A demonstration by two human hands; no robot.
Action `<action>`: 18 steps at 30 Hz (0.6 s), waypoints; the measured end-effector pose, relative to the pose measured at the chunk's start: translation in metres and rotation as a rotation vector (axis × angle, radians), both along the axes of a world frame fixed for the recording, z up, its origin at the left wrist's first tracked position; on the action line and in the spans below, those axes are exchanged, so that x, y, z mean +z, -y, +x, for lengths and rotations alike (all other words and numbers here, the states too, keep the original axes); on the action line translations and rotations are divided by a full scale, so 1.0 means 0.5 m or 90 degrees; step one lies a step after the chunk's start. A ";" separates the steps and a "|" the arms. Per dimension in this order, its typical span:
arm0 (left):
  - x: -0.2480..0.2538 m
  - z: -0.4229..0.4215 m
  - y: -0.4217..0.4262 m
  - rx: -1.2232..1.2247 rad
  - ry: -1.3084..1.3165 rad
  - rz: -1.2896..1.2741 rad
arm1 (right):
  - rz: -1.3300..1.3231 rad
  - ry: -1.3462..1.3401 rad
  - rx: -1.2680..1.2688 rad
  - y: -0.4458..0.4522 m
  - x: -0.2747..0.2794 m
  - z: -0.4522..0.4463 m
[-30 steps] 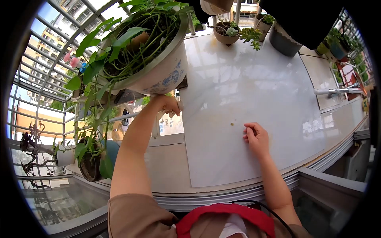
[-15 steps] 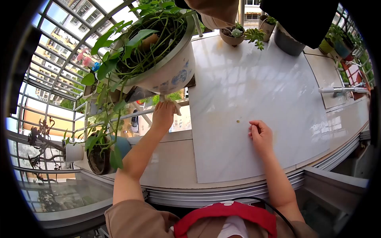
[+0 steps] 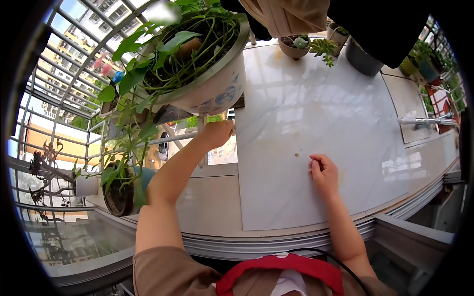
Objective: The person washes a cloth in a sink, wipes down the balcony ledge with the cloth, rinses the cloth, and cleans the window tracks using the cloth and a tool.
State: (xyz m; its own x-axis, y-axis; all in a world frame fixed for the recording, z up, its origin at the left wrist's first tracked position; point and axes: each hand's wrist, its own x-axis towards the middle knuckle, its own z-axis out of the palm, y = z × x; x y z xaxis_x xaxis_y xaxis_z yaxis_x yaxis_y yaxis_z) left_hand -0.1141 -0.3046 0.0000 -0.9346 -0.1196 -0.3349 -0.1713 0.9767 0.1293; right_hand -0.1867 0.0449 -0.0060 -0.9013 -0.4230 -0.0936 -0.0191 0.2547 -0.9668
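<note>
My left hand (image 3: 218, 135) is closed beside the left edge of a white marble-patterned slab (image 3: 276, 197), below the big plant pot. A small pale edge of a cloth shows at its fingertips; the rest is hidden by the hand. On the slab, my right hand (image 3: 324, 171) is loosely curled, thumb against the fingers, and I see nothing in it. A small brown speck (image 3: 296, 155) lies just left of my right fingertips.
A large white-and-blue pot (image 3: 217, 93) with a trailing green plant overhangs the left side. Small succulents in a bowl pot (image 3: 295, 49) and a dark grey pot (image 3: 363, 58) stand at the back. Metal bars (image 3: 64, 74) enclose the left. A tilted pot (image 3: 118, 195) sits lower left.
My left hand has moved right, from under the big pot to the slab's left edge, and less of the cloth shows. My right hand has barely moved.
</note>
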 end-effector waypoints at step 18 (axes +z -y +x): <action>-0.076 0.039 -0.065 0.131 -0.295 -0.265 | -0.048 0.090 -0.013 -0.012 0.015 0.003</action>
State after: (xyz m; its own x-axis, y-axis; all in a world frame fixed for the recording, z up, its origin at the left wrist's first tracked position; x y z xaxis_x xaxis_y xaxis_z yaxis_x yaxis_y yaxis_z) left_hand -0.0948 -0.2721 -0.0381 -0.9148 -0.3446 0.2106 -0.3782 0.9139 -0.1475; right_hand -0.1850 0.0511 0.0015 -0.8895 -0.4159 -0.1892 0.1231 0.1806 -0.9758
